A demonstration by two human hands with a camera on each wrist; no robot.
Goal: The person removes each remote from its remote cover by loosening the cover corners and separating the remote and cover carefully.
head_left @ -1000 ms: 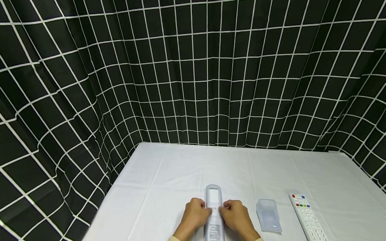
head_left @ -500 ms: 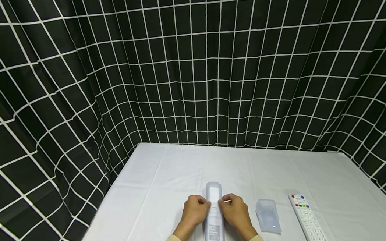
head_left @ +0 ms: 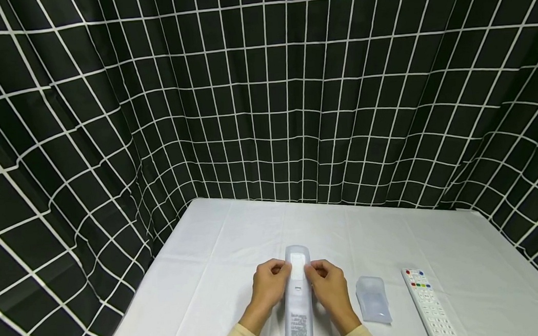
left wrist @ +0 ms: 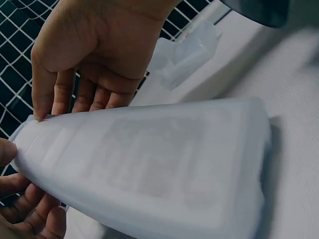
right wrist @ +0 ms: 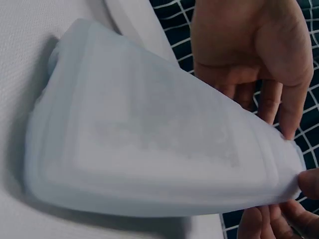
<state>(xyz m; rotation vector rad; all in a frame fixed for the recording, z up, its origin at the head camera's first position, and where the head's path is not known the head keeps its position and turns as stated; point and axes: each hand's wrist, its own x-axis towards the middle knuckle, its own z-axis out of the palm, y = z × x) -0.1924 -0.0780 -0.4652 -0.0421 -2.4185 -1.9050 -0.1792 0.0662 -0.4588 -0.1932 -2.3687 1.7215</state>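
The left hand (head_left: 268,287) and the right hand (head_left: 329,286) each pinch the sleeved remote (head_left: 298,300) from either side on the bench (head_left: 219,258); an empty clear sleeve (head_left: 373,300) lies just right of it.

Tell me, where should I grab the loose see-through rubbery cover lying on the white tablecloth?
Probably pinch the loose see-through rubbery cover across its long sides, coming from above. It lies flat on the white tablecloth, clear of the white remote with coloured buttons.

backdrop: black white-grid curtain (head_left: 264,96) | furniture: table (head_left: 217,233), white cloth
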